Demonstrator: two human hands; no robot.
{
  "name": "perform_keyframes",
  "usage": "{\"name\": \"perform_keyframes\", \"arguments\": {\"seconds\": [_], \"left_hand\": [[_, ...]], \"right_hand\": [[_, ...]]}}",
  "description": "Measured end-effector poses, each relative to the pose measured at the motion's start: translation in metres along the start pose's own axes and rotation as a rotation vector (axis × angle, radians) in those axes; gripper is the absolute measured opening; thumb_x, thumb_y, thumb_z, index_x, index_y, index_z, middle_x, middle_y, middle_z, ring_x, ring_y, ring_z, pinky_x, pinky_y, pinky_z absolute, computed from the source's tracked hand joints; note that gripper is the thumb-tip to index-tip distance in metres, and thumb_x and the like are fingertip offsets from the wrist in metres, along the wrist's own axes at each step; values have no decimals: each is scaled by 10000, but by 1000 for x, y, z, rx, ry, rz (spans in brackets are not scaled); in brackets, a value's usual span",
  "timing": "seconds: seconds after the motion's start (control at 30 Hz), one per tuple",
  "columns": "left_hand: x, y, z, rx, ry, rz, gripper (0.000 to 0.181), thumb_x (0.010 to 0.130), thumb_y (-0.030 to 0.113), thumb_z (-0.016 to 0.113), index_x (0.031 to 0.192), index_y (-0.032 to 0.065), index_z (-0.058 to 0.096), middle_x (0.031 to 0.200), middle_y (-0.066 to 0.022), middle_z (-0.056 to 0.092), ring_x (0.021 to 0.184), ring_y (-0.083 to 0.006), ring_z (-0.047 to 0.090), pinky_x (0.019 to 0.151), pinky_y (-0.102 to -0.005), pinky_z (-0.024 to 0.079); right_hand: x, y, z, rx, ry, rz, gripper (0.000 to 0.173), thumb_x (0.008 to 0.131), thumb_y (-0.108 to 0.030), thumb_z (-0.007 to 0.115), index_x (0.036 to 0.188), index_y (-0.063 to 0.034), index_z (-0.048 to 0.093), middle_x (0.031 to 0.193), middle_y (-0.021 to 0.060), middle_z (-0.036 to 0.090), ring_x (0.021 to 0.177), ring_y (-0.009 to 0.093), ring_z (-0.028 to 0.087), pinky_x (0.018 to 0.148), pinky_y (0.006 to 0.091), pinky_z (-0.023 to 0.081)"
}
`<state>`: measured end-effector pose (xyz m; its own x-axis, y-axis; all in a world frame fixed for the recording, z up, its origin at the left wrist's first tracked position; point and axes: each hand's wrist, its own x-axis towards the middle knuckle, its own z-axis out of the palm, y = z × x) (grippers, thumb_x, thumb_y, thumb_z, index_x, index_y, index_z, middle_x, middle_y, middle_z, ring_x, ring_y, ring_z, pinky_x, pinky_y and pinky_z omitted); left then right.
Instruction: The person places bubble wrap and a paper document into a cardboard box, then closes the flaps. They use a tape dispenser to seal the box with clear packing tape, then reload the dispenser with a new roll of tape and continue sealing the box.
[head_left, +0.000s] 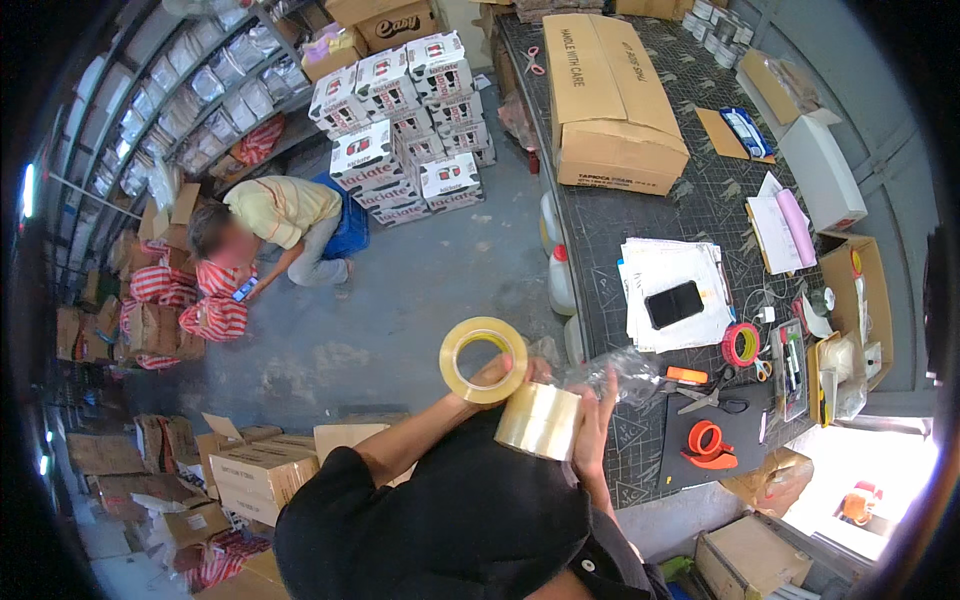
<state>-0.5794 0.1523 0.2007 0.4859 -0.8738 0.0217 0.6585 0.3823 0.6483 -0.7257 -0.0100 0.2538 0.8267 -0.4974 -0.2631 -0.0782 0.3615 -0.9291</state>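
Observation:
My left hand (491, 373) grips a roll of clear packing tape (459, 358), its fingers reaching through the core. Against it, a short stack of clear tape rolls (538, 420) lies on its side in front of my chest. My right hand (594, 431) holds that stack from the right, the index finger pointing up. Crumpled clear plastic film (626, 373) spreads beside the right fingertips, over the table edge; whether the fingers hold it cannot be told.
The dark-covered table (600, 225) bears a large carton (615, 97), papers (645, 259) with a phone (673, 304), scissors (701, 399) and an orange tape dispenser (709, 457). A person (281, 214) crouches by striped bundles (214, 319). Stacked white cartons (364, 157) and brown boxes (259, 476) stand on the floor.

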Motion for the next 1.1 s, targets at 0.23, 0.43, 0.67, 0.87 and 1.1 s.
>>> {"name": "perform_keyframes", "arguments": {"seconds": [0.23,0.43,0.67,0.87,1.1], "left_hand": [[2,43,-95,-541,504,-223,569,920,663,650,900,95,670,852,-38,676,836,-203,660,821,-388,559],[14,113,-202,-648,702,-145,558,911,667,665,938,109,661,857,-32,679,809,-214,671,805,-419,570],[59,250,-273,-591,707,-73,515,957,628,645,959,113,648,821,-35,628,776,-192,645,733,-399,567],[96,278,-373,-879,709,-93,470,923,568,727,1059,127,639,969,-22,666,909,-187,642,879,-437,541],[124,318,-497,-669,1048,92,640,868,515,804,1332,183,513,1406,-121,577,1260,-313,540,1022,-634,483]], "right_hand": [[134,25,49,-727,-553,-322,561,998,-384,669,1359,26,537,1374,216,565,1323,352,514,1129,411,385],[251,33,160,-228,-649,381,1057,836,-401,848,1617,-10,251,1543,299,413,1464,307,400,1189,409,342],[365,21,291,-558,-940,354,1127,774,-269,894,1643,-38,215,1608,164,370,1466,238,401,1206,357,312],[450,40,316,-348,-847,412,956,833,-128,770,1624,-50,238,1564,145,443,1416,265,474,1183,387,381],[629,133,323,248,-62,721,649,978,-417,546,1524,-100,395,1509,155,494,1354,338,539,1069,585,501]]}}
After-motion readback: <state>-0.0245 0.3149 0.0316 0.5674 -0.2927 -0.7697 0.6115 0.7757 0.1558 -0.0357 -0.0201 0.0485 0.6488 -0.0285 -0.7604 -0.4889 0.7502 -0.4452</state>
